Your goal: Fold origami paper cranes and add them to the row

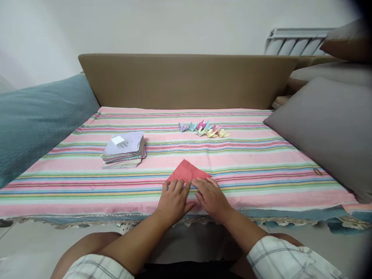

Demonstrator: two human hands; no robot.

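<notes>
A red sheet of paper (186, 170), folded into a triangle, lies on the striped cloth with its point facing away from me. My left hand (173, 199) rests on the left part of its near edge, fingers stretched out and pressing down. On the right part of that edge lies my right hand (211, 195), its fingers also extended flat. The fingertips of the two hands nearly meet at the middle of the edge, and they cover part of it.
Left of the paper stands a stack of paper sheets (123, 158) with a white plug adapter (119, 141) on top. Several small folded paper cranes (211, 132) sit farther back. A grey cushion (325, 128) bounds the right side, a blue armrest (43, 112) the left.
</notes>
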